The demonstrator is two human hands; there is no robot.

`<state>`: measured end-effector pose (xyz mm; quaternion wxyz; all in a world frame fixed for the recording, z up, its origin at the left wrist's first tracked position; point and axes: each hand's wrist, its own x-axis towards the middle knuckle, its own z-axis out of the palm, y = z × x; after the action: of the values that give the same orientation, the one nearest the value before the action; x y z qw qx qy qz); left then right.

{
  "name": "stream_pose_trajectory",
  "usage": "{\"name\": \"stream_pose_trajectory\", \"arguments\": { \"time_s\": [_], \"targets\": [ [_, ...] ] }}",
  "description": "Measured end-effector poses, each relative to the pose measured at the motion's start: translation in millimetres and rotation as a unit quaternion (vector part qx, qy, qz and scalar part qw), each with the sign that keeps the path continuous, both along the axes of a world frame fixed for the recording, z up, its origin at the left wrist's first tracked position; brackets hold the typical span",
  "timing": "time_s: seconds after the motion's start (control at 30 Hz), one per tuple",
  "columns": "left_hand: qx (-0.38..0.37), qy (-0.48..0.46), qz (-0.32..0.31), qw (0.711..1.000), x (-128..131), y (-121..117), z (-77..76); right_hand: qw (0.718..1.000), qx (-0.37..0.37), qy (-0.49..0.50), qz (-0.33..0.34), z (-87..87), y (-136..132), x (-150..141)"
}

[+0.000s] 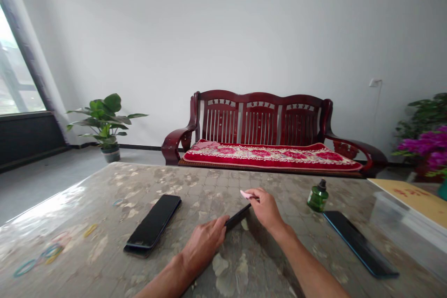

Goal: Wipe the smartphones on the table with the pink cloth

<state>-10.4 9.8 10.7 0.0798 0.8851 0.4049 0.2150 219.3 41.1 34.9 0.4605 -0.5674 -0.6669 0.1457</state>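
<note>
My left hand [206,241] is closed on the near end of a dark smartphone [238,217], which shows nearly edge-on above the table. In my right hand [266,209] a small pale pink pad or cloth [247,194] is pinched, just over the phone's far end. Whether it touches the phone I cannot tell. To the left lie stacked dark phones [153,226], screen up. On the right side a green bottle [318,197] with a black cap stands upright, with another phone [359,243] with a blue edge lying close by.
A patterned cover lies over the table [115,214]. Several coloured rubber bands [52,252] are at the left. A clear plastic box [401,228] and a yellowish box [415,198] stand at the right edge. Beyond the table is a wooden bench [260,123].
</note>
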Motion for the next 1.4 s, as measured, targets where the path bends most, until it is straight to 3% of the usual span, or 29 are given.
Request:
{"name": "stream_pose_trajectory", "arguments": {
  "time_s": [0.13, 0.23, 0.37, 0.63, 0.73, 0.93, 1.03, 1.2, 1.4],
  "targets": [
    [-0.042, -0.028, 0.015, 0.999, -2, 3, 1.7, 0.997, 0.068, 0.001, -0.036, 1.8, -11, 1],
    [-0.069, -0.038, 0.031, 0.996, -1, 3, 7.4, 0.986, 0.137, -0.087, -0.042, 2.7, -22, 1],
    [-0.087, -0.04, 0.047, 0.994, 1, 2, 12.1, 0.966, 0.16, -0.203, -0.016, 3.2, -34, -12],
    [-0.087, -0.047, 0.058, 0.993, 2, 2, 13.3, 0.947, 0.198, -0.245, 0.071, 2.6, -51, -54],
    [-0.097, -0.048, 0.062, 0.992, 2, 3, 15.2, 0.942, 0.216, -0.249, 0.059, 1.3, -47, -46],
    [-0.125, -0.037, 0.095, 0.987, 3, 4, 16.3, 0.942, 0.235, -0.237, -0.031, -3.5, -32, -15],
    [-0.125, -0.036, 0.099, 0.986, 3, 5, 15.0, 0.94, 0.247, -0.235, -0.026, -4.5, -34, -23],
    [-0.112, -0.044, 0.088, 0.989, 3, 4, 14.1, 0.931, 0.262, -0.251, 0.042, -2.2, -43, -48],
    [-0.119, -0.03, 0.092, 0.988, 3, 4, 15.5, 0.939, 0.239, -0.248, -0.01, -5.0, -32, -21]
  ]
}}
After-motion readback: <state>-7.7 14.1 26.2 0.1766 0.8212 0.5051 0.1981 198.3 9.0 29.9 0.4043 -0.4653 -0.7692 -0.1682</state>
